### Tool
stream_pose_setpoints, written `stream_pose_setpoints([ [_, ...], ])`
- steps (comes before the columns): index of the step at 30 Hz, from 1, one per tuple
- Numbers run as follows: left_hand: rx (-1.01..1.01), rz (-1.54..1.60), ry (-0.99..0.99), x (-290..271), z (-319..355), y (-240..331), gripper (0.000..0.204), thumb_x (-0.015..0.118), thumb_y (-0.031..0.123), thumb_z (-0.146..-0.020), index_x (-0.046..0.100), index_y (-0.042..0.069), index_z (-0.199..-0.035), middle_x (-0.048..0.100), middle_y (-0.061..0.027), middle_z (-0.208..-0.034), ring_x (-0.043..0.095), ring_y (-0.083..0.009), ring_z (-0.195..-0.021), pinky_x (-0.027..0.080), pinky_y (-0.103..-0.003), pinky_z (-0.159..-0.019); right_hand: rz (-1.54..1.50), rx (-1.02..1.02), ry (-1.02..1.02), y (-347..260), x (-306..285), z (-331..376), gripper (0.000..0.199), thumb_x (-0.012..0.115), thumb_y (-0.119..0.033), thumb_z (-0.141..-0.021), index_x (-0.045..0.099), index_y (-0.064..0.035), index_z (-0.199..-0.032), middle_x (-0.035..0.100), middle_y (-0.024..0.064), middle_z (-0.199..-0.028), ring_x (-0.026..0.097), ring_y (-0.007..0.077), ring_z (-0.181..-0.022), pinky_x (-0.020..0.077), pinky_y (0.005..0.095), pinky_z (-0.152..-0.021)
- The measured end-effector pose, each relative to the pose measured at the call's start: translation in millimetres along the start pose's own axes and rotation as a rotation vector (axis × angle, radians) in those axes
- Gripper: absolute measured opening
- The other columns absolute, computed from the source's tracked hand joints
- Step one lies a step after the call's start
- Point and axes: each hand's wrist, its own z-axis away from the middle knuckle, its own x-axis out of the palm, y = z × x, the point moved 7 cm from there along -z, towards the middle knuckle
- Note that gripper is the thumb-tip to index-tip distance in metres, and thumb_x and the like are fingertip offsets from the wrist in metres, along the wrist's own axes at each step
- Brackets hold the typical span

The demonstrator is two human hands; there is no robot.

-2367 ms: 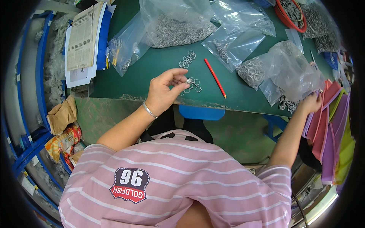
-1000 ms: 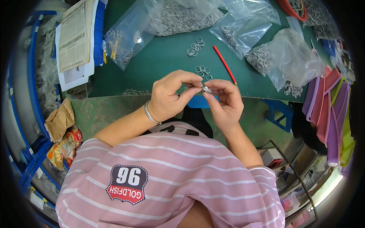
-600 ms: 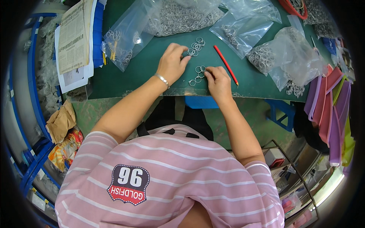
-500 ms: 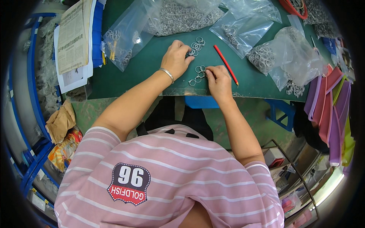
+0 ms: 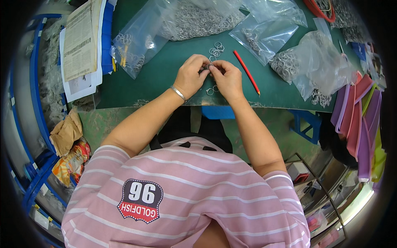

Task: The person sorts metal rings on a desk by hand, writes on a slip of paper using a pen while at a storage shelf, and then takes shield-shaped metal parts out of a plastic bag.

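My left hand (image 5: 192, 76) and my right hand (image 5: 227, 79) meet above the green table. Their fingertips are pinched together around a small silver metal ring (image 5: 209, 66). My fingers partly cover it, so I cannot tell whether more than one ring is held. Beyond my fingertips lies a short row of loose rings (image 5: 215, 52). Closer to the table's near edge, a few more rings (image 5: 210, 91) rest between my wrists, partly hidden by my right hand.
A red pencil (image 5: 247, 72) lies right of my right hand. Clear plastic bags of rings (image 5: 285, 62) spread over the far and right parts of the green table (image 5: 165, 62). Printed sheets (image 5: 81, 49) lean by a blue bin at the left. Coloured strips (image 5: 359, 120) hang at the right.
My right hand has moved up and left from the nearer rings to meet my left hand. My left hand has come slightly nearer. Both now pinch at one ring.
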Motion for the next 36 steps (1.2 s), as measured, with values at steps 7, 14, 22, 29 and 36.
stream_pose_setpoints([
  [7, -0.165, 0.07, 0.052, -8, 1, -6, 0.026, 0.07, -0.001, -0.069, 0.06, 0.002, -0.092, 0.061, -0.0073, -0.088, 0.061, -0.0134, -0.072, 0.051, -0.024, -0.064, -0.298, 0.089, 0.096, -7, -16, 7, 0.012, 0.059, -0.001, -0.083, 0.063, 0.0029, -0.093, 0.062, 0.0077, -0.081, 0.062, 0.0117, -0.067, 0.0507, 0.0208, -0.057],
  [14, -0.283, 0.045, 0.082, -5, -2, -35, 0.023, 0.066, 0.002, -0.074, 0.061, 0.003, -0.096, 0.063, -0.0058, -0.086, 0.06, -0.0126, -0.07, 0.05, -0.025, -0.064, -0.646, 0.201, 0.07, -23, -40, 11, 0.011, 0.055, 0.002, -0.085, 0.057, 0.0042, -0.095, 0.06, 0.0088, -0.083, 0.061, 0.0139, -0.068, 0.0522, 0.024, -0.057],
  [22, -0.348, 0.073, 0.008, -4, -4, -38, 0.021, 0.063, -0.003, -0.074, 0.061, 0.001, -0.094, 0.063, -0.0054, -0.083, 0.06, -0.0119, -0.075, 0.05, -0.024, -0.069, -0.708, 0.223, 0.122, -57, -104, -10, 0.012, 0.059, 0.0, -0.083, 0.059, 0.0034, -0.094, 0.062, 0.0087, -0.084, 0.062, 0.0147, -0.069, 0.0524, 0.0237, -0.057],
  [29, -0.55, 0.209, -0.04, 1, 9, -52, 0.022, 0.066, 0.001, -0.072, 0.062, 0.0, -0.093, 0.065, -0.006, -0.08, 0.061, -0.0111, -0.069, 0.051, -0.025, -0.066, -0.545, 0.189, 0.126, -90, -161, -74, 0.021, 0.056, 0.003, -0.08, 0.056, 0.0064, -0.1, 0.062, 0.0122, -0.088, 0.062, 0.019, -0.074, 0.0531, 0.0268, -0.062],
  [36, -0.427, 0.266, 0.01, -3, 8, -37, 0.026, 0.065, -0.001, -0.075, 0.059, 0.0, -0.099, 0.063, -0.0035, -0.081, 0.059, -0.0089, -0.072, 0.049, -0.022, -0.066, -0.708, -0.166, 0.295, -154, -198, -152, 0.031, 0.051, 0.002, -0.082, 0.051, 0.0081, -0.113, 0.06, 0.0163, -0.104, 0.061, 0.0224, -0.085, 0.0516, 0.0297, -0.074],
])
